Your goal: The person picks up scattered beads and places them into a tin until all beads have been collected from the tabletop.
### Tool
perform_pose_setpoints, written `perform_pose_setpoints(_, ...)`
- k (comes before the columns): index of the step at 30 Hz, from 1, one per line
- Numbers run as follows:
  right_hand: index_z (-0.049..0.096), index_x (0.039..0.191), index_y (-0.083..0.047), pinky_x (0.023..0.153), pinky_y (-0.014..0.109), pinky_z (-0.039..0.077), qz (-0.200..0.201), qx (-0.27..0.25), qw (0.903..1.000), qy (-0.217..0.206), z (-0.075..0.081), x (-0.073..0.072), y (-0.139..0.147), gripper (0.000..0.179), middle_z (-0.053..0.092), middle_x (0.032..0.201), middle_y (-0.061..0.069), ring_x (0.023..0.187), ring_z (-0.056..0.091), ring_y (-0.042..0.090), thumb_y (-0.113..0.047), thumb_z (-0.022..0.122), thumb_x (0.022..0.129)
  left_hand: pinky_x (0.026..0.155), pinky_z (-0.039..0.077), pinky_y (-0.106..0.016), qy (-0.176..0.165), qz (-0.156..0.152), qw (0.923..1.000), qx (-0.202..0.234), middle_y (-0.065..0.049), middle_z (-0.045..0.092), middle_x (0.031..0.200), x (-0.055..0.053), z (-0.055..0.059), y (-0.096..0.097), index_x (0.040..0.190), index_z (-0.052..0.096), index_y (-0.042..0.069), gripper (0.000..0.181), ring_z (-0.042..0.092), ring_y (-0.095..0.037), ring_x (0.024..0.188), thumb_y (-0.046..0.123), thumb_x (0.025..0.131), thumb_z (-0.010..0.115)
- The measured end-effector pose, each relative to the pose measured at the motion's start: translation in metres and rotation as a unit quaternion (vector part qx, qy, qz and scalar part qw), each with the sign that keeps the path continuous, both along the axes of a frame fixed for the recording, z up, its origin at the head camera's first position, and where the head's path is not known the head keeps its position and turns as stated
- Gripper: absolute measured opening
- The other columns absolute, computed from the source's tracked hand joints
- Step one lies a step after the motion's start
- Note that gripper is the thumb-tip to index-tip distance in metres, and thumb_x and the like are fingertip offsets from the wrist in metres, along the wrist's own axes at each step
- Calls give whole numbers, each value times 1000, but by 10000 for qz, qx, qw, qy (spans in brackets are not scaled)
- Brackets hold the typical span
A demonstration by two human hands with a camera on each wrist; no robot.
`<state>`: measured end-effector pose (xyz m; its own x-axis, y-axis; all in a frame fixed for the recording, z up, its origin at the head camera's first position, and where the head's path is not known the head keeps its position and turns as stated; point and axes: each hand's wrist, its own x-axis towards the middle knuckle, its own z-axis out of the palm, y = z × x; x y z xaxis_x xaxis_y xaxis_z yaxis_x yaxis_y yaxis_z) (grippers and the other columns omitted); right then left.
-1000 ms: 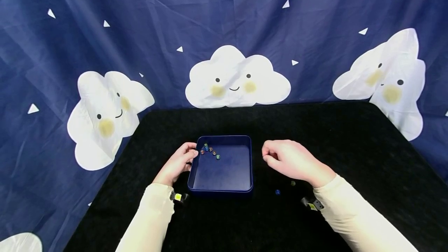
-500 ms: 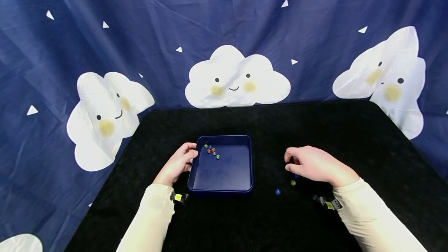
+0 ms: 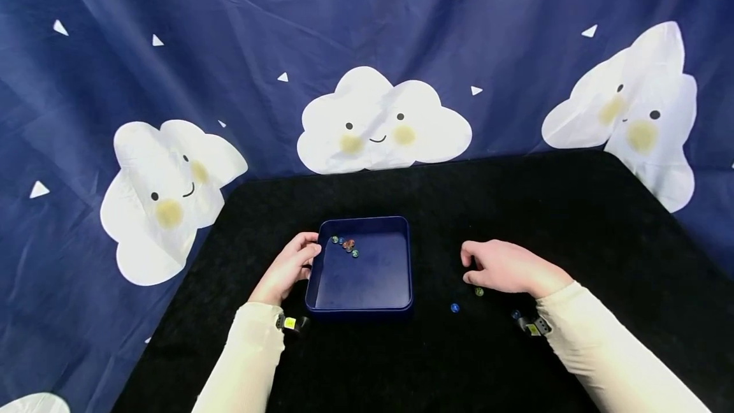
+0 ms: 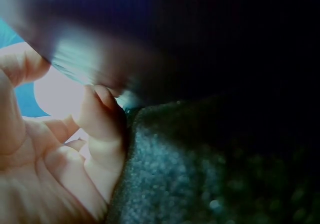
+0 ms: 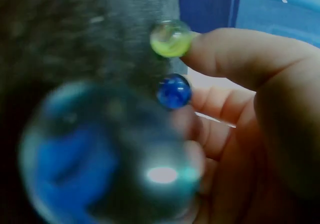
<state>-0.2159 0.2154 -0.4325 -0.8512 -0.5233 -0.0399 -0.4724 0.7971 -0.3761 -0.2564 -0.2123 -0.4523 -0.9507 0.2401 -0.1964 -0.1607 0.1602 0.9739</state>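
A square dark blue tray [image 3: 365, 279] with several glass marbles [image 3: 348, 245] in its far left corner lies on the black cloth. My left hand [image 3: 287, 268] grips the tray's left side, thumb at the rim and fingers against the outer wall. To the right of the tray my right hand [image 3: 504, 266] is low over the cloth, thumb and forefinger apart. In the right wrist view a yellow-green marble [image 5: 171, 38] is at the thumb tip and a blue marble [image 5: 174, 91] beside the fingertips. Another marble with blue inside [image 5: 75, 169] looms blurred near that camera.
A blue marble [image 3: 455, 308] lies on the cloth between the tray and my right hand. Another marble [image 3: 516, 315] is by the right wrist camera. Beyond the table's far edge hangs a blue curtain [image 3: 275, 11] with white clouds.
My right hand has moved right, away from the tray, to the loose marbles, and its fingers have spread. Marbles in the tray have rolled slightly. My left hand stays on the tray.
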Motion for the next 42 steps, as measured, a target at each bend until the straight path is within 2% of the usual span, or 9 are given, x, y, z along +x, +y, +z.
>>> perform_pose_setpoints(6, 49, 77, -29, 57, 26, 39, 197, -11, 9998, 79, 4, -7, -13, 21, 46, 58, -15, 54, 44, 4, -32, 70, 78, 58, 49, -30, 96, 224, 9997, 86, -24, 51, 112, 8, -6, -16, 129, 42, 3, 41, 58, -17, 74, 20, 94, 54)
perform_pose_setpoints(12, 49, 77, -31, 56, 25, 38, 458, 5, 9988, -192, 7, -3, -16, 21, 45, 59, -15, 55, 44, 3, -34, 69, 79, 58, 50, -31, 82, 290, 9994, 156, -21, 51, 108, 18, -6, -23, 127, 43, 3, 39, 59, -18, 74, 18, 94, 54)
perform_pose_setpoints(17, 52, 77, -28, 55, 26, 40, 513, -33, 9957, -771, 16, 3, -12, 20, 48, 61, -13, 56, 46, 4, -25, 71, 74, 56, 48, -29, 33, 251, 9996, 149, -25, 48, 110, 21, 1, -23, 129, 42, 2, 38, 55, -15, 73, 14, 95, 52)
perform_pose_setpoints(21, 55, 77, -26, 57, 27, 41, 520, 95, 9936, -997, 20, 8, -9, 18, 51, 64, -13, 58, 47, 5, -15, 68, 73, 57, 48, -28, 17, 136, 9999, 100, -30, 44, 115, 26, 13, -18, 131, 39, -2, 41, 54, -15, 73, 12, 95, 50)
perform_pose_setpoints(26, 56, 77, -28, 60, 25, 40, 521, 26, 9972, -543, 22, 10, -9, 17, 50, 63, -16, 59, 47, 2, -15, 67, 77, 57, 47, -28, 36, 53, 10000, -35, -30, 43, 114, 31, 21, -13, 132, 36, -5, 44, 52, -15, 75, 13, 95, 50)
perform_pose_setpoints(29, 55, 80, -30, 60, 25, 40, 416, -231, 9989, 32, 28, 10, -11, 17, 47, 61, -18, 58, 46, 1, -18, 67, 79, 57, 47, -28, 82, 53, 9999, -56, -29, 45, 112, 31, 22, -12, 132, 37, -5, 44, 52, -16, 76, 13, 94, 50)
perform_pose_setpoints(33, 54, 84, -33, 57, 23, 39, 431, -517, 9955, 664, 34, 13, -21, 17, 42, 58, -19, 54, 42, 0, -22, 66, 81, 57, 47, -28, 51, 69, 9999, -74, -29, 44, 112, 33, 22, -13, 131, 38, -4, 42, 52, -20, 79, 12, 94, 51)
perform_pose_setpoints(37, 54, 85, -33, 53, 22, 37, 528, -661, 9922, 912, 38, 16, -36, 15, 39, 57, -20, 51, 40, -1, -26, 67, 82, 55, 46, -27, 3, 61, 9999, -104, -29, 45, 111, 37, 22, -15, 130, 39, -4, 40, 51, -23, 79, 11, 94, 50)
perform_pose_setpoints(42, 55, 88, -33, 54, 22, 37, 553, -794, 9869, 1291, 45, 13, -56, 14, 38, 59, -20, 53, 41, -1, -29, 67, 82, 53, 46, -27, 35, 57, 10000, -74, -18, 50, 102, 34, 23, -15, 128, 41, -2, 39, 53, -19, 72, 11, 94, 51)
